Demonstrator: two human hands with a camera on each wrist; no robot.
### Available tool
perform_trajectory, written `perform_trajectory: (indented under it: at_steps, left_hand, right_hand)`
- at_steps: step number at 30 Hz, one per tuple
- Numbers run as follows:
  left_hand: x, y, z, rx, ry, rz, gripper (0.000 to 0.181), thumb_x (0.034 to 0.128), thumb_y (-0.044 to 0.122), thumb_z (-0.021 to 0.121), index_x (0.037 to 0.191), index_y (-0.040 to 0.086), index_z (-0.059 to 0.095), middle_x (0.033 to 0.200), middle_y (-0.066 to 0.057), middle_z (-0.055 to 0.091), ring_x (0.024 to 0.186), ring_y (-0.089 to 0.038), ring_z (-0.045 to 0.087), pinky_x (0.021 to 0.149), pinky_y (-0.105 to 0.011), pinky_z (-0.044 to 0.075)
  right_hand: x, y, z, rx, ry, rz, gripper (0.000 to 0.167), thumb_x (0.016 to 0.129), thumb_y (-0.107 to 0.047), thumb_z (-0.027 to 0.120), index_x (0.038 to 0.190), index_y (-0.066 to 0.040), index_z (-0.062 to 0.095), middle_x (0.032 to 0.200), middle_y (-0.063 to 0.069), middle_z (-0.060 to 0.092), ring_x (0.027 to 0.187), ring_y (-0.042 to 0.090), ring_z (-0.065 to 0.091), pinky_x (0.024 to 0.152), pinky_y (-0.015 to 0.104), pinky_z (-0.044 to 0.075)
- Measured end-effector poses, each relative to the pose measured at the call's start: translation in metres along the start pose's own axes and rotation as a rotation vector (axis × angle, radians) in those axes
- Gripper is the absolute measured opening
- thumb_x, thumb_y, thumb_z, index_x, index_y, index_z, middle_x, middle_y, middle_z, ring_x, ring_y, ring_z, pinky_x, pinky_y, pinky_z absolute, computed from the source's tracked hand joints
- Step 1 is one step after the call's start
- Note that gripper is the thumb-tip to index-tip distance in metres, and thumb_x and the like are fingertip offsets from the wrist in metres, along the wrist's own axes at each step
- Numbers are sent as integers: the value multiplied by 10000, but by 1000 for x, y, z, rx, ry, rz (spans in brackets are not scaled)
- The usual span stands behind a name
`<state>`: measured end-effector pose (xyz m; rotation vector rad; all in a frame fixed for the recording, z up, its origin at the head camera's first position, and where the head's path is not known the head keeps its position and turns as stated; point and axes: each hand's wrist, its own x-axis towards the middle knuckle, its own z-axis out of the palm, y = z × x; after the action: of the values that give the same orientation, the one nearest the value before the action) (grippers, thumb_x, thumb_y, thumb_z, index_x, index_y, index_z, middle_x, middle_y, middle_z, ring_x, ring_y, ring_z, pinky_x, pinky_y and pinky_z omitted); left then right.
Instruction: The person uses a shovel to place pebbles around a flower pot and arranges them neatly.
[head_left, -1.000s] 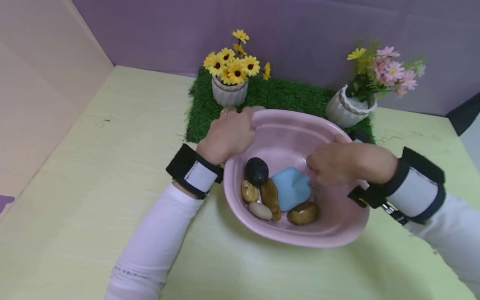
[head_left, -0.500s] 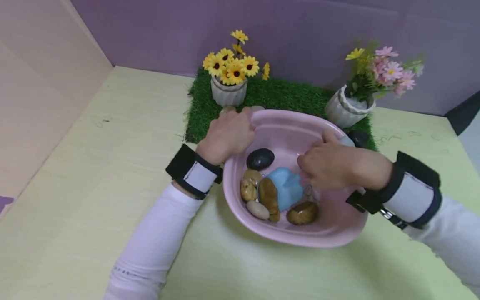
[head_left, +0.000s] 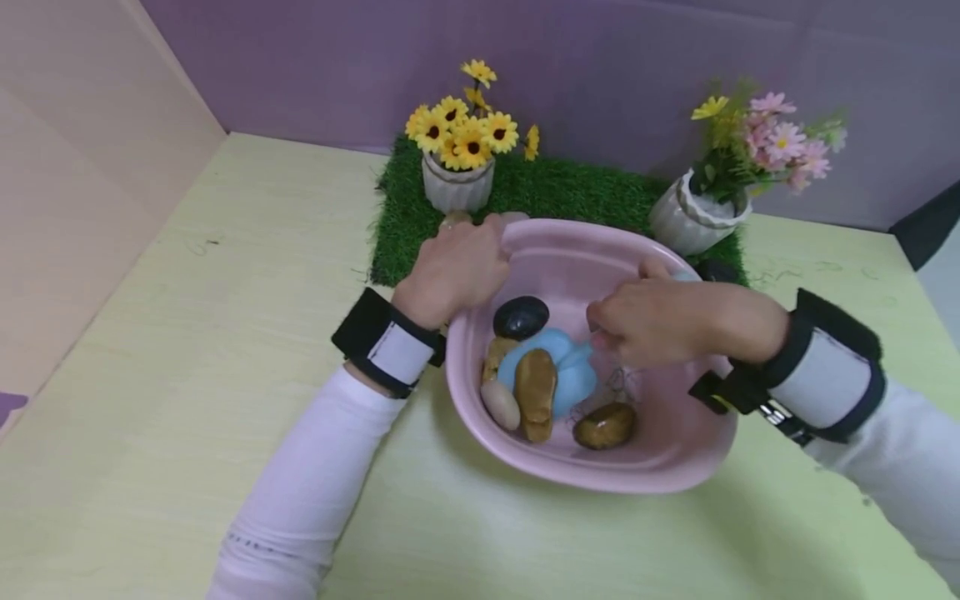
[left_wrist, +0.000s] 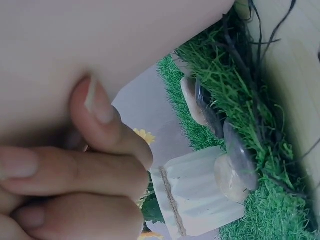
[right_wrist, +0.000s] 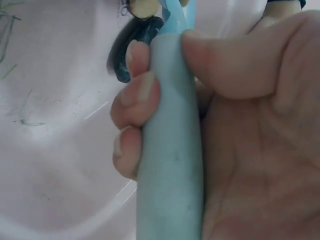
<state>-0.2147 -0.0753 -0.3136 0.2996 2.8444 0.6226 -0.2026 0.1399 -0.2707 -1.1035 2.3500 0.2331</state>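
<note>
My left hand (head_left: 457, 271) grips the far left rim of a pink basin (head_left: 592, 479); its curled fingers show in the left wrist view. My right hand (head_left: 660, 325) is wrapped around the pale teal handle (right_wrist: 172, 135) of a small blue shovel (head_left: 573, 387), its blade down inside the basin. A long brown stone (head_left: 536, 387) lies over the blade. Around it are a black stone (head_left: 521, 318), a beige stone (head_left: 500, 405), a tan stone (head_left: 497, 354) partly covered by the blade, and a glossy brown stone (head_left: 604, 426) to the right.
Behind the basin is a green turf mat (head_left: 577, 187). It bears a ribbed white pot (head_left: 459, 183) of yellow flowers and a tilted pot (head_left: 693, 217) of pink ones. Several stones lie on the turf, including a black stone (head_left: 717, 271). A purple wall (head_left: 615, 83) stands behind.
The shovel blade has moved left, beneath the long brown stone. The beige stone has shifted left and up. The black stone swung to lie sideways earlier. My left hand holds its place.
</note>
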Motion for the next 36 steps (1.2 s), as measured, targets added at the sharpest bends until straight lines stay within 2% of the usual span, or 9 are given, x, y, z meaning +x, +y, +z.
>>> perform_trajectory:
  at_steps: [11, 16, 21, 26, 31, 36]
  left_hand:
    - [0, 1, -1, -1, -7, -10, 490, 1044, 300, 346, 1499, 120, 365, 1290, -182, 589, 1130, -328, 542, 843, -506, 534]
    - [0, 1, -1, -2, -7, -14, 482, 1042, 301, 358, 1479, 100, 384, 1267, -180, 594, 1093, -313, 546, 830, -495, 534]
    - [0, 0, 0, -8, -4, -13, 478, 1036, 297, 369, 1462, 83, 395, 1240, -180, 602, 1060, -298, 550, 798, -475, 541]
    - [0, 0, 0, -18, -14, -18, 489, 1035, 302, 366, 1473, 88, 383, 1234, -174, 607, 1030, -285, 564, 754, -444, 550]
    - [0, -1, 0, -6, -6, -10, 474, 1042, 295, 355, 1467, 89, 393, 1234, -174, 605, 1022, -289, 573, 760, -449, 550]
    - [0, -1, 0, -15, -1, -2, 464, 1045, 290, 343, 1459, 89, 404, 1226, -170, 608, 1022, -287, 569, 775, -456, 549]
  right_hand:
    - [12, -10, -10, -13, 29, -58, 107, 974, -216, 573, 883, -211, 630, 722, -77, 581, 769, 152, 488, 830, 425, 248]
    - [13, -2, -8, 54, 17, -104, 102, 962, -222, 574, 886, -245, 637, 705, -100, 542, 740, 121, 461, 823, 420, 244]
    - [11, 7, -6, 139, -16, -138, 112, 981, -259, 555, 942, -279, 659, 783, -151, 612, 779, 64, 517, 825, 416, 241]
    - [4, 14, -5, 176, -63, -115, 135, 1002, -269, 526, 950, -296, 648, 744, -143, 553, 752, 77, 472, 825, 402, 214]
    - [1, 19, -6, 172, -57, -108, 135, 1006, -270, 529, 971, -312, 653, 782, -151, 583, 753, 71, 474, 833, 406, 224]
    - [-1, 19, -9, 142, -46, -111, 137, 1007, -275, 538, 912, -330, 619, 750, -160, 544, 724, 60, 460, 824, 404, 214]
